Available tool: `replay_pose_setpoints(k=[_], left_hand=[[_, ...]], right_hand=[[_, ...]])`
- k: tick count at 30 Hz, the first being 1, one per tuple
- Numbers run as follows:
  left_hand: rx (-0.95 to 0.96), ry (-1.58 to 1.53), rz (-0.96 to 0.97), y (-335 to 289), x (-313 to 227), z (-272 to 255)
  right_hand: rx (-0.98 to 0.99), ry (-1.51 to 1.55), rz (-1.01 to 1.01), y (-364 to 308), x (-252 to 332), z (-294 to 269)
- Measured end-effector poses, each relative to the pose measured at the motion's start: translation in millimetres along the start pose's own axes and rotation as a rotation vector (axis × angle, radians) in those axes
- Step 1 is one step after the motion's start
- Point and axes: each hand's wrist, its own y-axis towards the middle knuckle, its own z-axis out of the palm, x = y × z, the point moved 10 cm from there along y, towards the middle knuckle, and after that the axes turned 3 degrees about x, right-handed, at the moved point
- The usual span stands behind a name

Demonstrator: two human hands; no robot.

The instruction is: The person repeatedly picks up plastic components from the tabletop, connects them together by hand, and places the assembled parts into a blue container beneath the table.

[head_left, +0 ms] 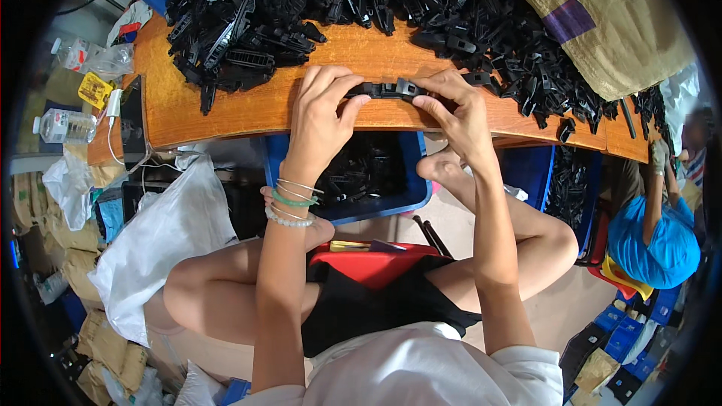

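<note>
Both of my hands hold a short black plastic part level, just above the near edge of the wooden table. My left hand pinches its left end between thumb and fingers. At its right end, a squarish, shinier section is gripped by the thumb and fingers of my right hand. Whether this is one piece or two joined cannot be made out. Beyond my hands lies a big heap of similar black plastic parts, with more of them spread off to the right.
Below the table edge a blue bin contains black parts. A tan woven sack lies over the heap at the right. Plastic bottles and a white cable stand left. A person in a blue shirt sits at the far right.
</note>
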Motion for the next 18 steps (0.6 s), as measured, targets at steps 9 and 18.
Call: replay_pose_setpoints(k=[9, 18], left_hand=[[0.161, -0.04, -0.019, 7.2, 2.9, 18.3], [0.322, -0.237, -0.112, 51.0, -4.7, 46.7]], right_hand=[[0.116, -0.063, -0.049, 15.5, 8.9, 19.5], [0.098, 0.146, 0.026, -23.7, 16.7, 14.7]])
